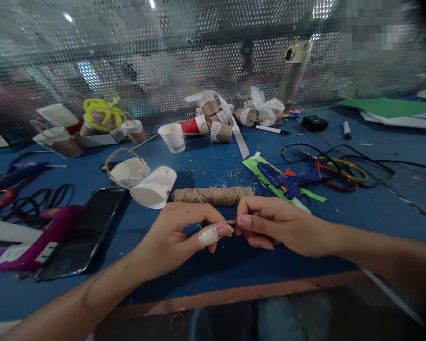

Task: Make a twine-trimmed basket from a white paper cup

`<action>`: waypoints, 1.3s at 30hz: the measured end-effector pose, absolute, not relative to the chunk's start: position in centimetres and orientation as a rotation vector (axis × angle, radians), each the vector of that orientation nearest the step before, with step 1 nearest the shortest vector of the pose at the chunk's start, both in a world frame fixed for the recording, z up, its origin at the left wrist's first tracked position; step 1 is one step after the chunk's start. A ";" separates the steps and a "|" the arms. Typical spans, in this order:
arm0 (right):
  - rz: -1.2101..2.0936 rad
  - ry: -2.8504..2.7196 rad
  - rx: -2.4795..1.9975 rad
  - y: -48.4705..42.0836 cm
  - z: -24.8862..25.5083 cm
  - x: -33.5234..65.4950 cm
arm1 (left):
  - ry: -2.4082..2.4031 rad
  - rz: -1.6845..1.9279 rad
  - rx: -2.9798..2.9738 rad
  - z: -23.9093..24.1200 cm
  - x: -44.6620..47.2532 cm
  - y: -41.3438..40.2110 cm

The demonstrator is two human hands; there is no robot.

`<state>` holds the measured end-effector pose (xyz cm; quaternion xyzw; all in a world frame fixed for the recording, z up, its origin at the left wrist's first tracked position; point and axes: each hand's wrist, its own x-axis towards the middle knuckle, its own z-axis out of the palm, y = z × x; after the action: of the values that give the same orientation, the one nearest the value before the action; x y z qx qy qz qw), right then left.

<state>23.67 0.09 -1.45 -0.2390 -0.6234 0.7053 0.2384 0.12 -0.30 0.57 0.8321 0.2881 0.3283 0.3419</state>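
Note:
My left hand [179, 232] and my right hand [273, 222] meet above the near edge of the blue table [206, 265]. Both pinch a short piece of jute twine [230, 221] between thumb and fingertips. A pale bandage wraps my left thumb. Just behind the hands lies a spool of jute twine [213, 195] on its side. A blue hot glue gun [291, 181] rests on a green paper strip to the right of the spool. A white paper cup [154, 188] lies tipped over to the left of the spool.
A black phone [85, 232], a purple item and scissors [7, 189] sit at the left. A cup basket with a twine handle [128, 169], an upright paper cup [173, 137], twine-wrapped cups [220, 125], black cables [341, 161] and green paper [386, 108] lie farther back before a perforated metal screen.

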 end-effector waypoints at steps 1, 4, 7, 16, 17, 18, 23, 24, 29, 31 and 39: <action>1.934 -1.710 -0.649 0.1 -1.5 23.7 | 0.743 0.852 2.166 0.6 0.1 -0.3; 1.959 -1.718 -0.644 0.1 -1.6 23.7 | 0.719 0.860 2.183 0.6 0.2 -0.2; 1.997 -1.751 -0.648 0.0 -1.5 23.6 | 0.723 0.867 2.183 0.6 0.2 -0.2; 2.100 -1.789 -0.518 -0.1 -1.2 24.0 | 0.748 0.800 2.038 1.0 0.1 -0.5; 2.109 -1.781 -0.501 -0.1 -1.1 24.0 | 0.745 0.800 2.031 1.0 0.1 -0.5; 2.113 -1.775 -0.491 -0.2 -1.1 24.1 | 0.738 0.799 2.031 1.0 0.0 -0.5; 1.987 -1.775 -0.552 -0.4 -0.9 24.0 | 0.778 0.855 2.020 0.5 -0.2 -0.4; 1.965 -1.753 -0.581 -0.4 -1.0 24.0 | 0.795 0.863 2.009 0.4 -0.3 -0.4; 1.904 -1.650 -0.539 -0.5 -1.6 23.9 | 0.783 0.909 1.942 0.2 -0.1 -0.5; 1.884 -1.678 -0.516 -0.5 -1.7 23.9 | 0.784 0.919 1.919 0.2 0.0 -0.6; 1.719 -1.821 -0.586 -0.2 -1.8 24.2 | 0.785 0.931 1.934 0.3 0.1 -0.6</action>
<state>24.24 -0.17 -1.81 -0.2186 -0.6795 0.6415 0.2811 0.11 -0.62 0.33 0.7700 0.3124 0.3706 0.4149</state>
